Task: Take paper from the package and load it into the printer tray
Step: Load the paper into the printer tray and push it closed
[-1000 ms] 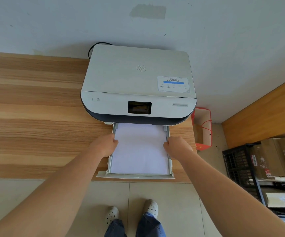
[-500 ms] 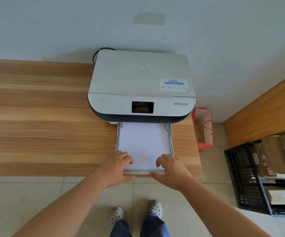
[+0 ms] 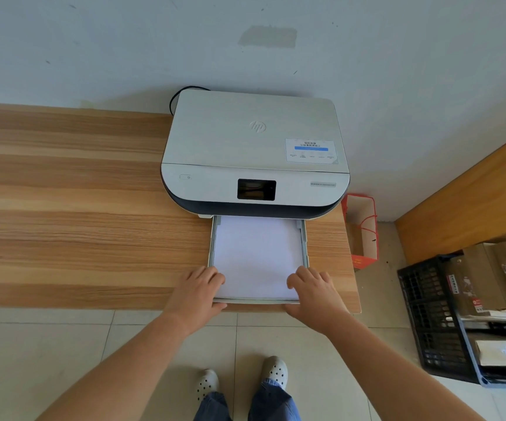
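Setting: small office or back room, plain. Evidence: white desktop printer [image 3: 254, 156] on long wood-grain surface [image 3: 78, 208] against bare painted wall [image 3: 124, 41] with patched spot. Pale tiled floor [image 3: 63, 354]. Red paper bag [image 3: 362, 232] on floor beside surface. Black plastic crate [image 3: 428, 314] and cardboard boxes [image 3: 488, 278] stacked at right, storage-like.

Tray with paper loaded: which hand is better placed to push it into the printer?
Neither clearly: the left hand and right hand grip opposite front corners of the tray, about evenly. Pushing with both would likely keep it square to the printer.
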A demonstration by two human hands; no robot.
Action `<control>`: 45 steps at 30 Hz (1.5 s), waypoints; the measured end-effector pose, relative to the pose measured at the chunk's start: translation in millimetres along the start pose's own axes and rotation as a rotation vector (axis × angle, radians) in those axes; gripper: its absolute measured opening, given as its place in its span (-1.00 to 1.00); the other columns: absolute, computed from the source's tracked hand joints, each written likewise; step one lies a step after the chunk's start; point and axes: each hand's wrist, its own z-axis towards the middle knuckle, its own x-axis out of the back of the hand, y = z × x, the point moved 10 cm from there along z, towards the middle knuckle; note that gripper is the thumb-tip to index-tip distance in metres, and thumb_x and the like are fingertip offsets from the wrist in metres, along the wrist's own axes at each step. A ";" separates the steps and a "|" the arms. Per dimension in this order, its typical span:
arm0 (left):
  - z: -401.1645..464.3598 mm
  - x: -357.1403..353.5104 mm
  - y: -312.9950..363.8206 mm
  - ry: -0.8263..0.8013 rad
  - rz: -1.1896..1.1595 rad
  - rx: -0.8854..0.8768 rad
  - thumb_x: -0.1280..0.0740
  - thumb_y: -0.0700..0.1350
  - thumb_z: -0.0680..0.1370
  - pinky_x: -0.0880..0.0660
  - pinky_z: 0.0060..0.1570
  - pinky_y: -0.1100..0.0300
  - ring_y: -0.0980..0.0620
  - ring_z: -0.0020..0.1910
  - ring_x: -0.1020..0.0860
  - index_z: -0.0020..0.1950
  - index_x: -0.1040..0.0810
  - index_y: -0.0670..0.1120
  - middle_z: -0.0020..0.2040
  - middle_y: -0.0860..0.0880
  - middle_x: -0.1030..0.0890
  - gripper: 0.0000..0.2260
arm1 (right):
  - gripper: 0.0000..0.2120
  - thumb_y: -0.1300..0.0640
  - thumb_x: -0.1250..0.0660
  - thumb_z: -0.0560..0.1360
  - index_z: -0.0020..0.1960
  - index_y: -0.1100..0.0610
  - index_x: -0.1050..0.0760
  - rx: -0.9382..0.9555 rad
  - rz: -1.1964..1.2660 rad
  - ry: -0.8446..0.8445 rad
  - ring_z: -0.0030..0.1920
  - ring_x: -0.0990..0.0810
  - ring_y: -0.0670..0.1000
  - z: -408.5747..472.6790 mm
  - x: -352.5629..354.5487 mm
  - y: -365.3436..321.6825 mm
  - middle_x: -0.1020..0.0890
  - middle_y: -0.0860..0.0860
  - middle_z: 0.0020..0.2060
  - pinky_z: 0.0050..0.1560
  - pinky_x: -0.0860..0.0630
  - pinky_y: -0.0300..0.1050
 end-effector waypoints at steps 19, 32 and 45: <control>26.6 18.1 -13.8 0.069 0.027 0.117 -0.52 0.14 0.32 -0.47 0.14 -0.05 -0.09 0.25 -0.47 0.25 -0.51 -0.07 0.30 -0.04 -0.50 -0.43 | -0.32 -0.24 -0.31 0.42 0.43 -0.07 -0.15 -0.041 -0.074 0.077 0.37 -0.26 0.12 31.3 24.6 9.5 -0.23 0.04 0.40 0.37 -0.20 0.08; 59.2 36.8 -22.1 0.098 0.099 0.123 -0.53 0.12 0.30 -0.45 0.12 -0.01 -0.08 0.18 -0.48 0.20 -0.52 -0.11 0.18 -0.05 -0.52 -0.43 | -0.44 -0.14 -0.36 0.42 0.33 -0.01 -0.29 -0.060 -0.070 0.156 0.25 -0.34 0.10 57.6 42.6 15.9 -0.33 0.02 0.30 0.32 -0.23 0.04; 88.8 44.0 -26.4 0.108 0.221 0.103 -0.51 0.07 0.36 -0.19 0.43 -0.17 -0.22 0.48 -0.20 0.45 -0.32 -0.15 0.52 -0.18 -0.23 -0.25 | -0.33 -0.06 -0.48 0.30 0.34 0.00 -0.31 -0.037 -0.168 0.231 0.37 -0.27 0.21 86.4 61.3 18.4 -0.30 0.14 0.40 0.36 -0.28 0.16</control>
